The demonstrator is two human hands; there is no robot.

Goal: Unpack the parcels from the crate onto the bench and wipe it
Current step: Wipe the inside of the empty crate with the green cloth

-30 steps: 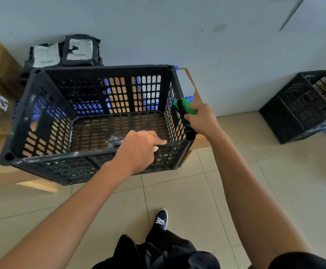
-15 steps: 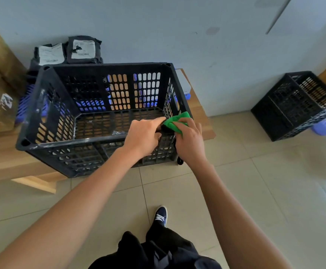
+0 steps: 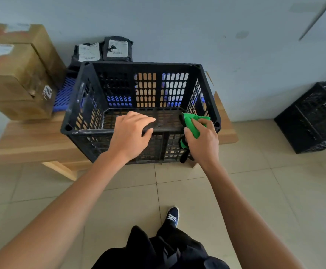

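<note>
Crate (image 3: pixel 139 90) at frame centre on tabletop (image 3: pixel 32 140), apparently empty: rigid, light, best held by rim. Left hand (image 3: pixel 129 133) curled over near rim; right hand (image 3: pixel 201 136) pinches soft green cloth (image 3: pixel 192 122)

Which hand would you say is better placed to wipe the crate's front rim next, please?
Probably the right hand: it grips the green cloth against the crate rim, while the left hand merely steadies that rim.
</note>
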